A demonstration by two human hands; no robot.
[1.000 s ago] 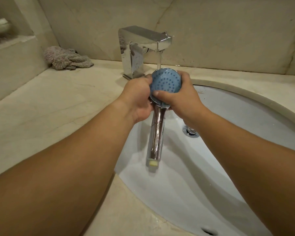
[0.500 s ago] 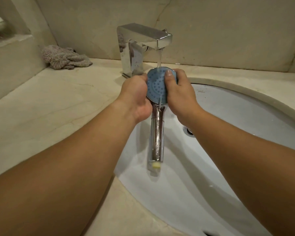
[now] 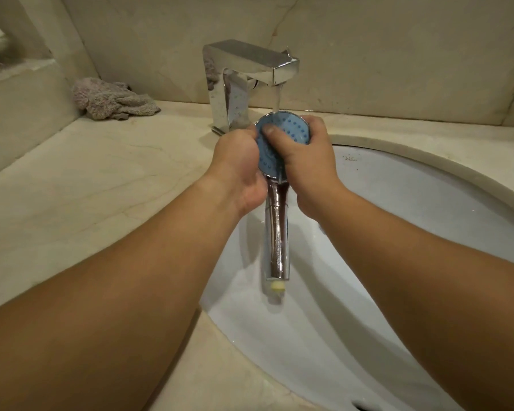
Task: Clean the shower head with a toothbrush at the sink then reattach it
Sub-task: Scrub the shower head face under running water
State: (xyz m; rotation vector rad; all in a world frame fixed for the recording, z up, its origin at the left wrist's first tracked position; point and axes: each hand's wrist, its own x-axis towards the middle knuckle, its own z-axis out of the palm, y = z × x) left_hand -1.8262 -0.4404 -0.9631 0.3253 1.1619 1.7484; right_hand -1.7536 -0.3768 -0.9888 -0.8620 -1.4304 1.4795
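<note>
Head view shows the shower head (image 3: 288,134) held just under the faucet (image 3: 250,72) spout, water running onto its blue face; its chrome handle hangs down over the sink (image 3: 428,203) basin. Left hand (image 3: 238,164) is clamped around the head's left rim; right hand (image 3: 306,161) grips the right rim, thumb pressed on the face; a grey cloth (image 3: 110,99) lies well left of the faucet.

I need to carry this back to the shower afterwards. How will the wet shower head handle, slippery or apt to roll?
Probably slippery: tap water runs over the shower head, and its chrome handle looks smooth and wet. It seems rigid. Both the left hand and right hand grip it. Laid down, the round handle might roll.
</note>
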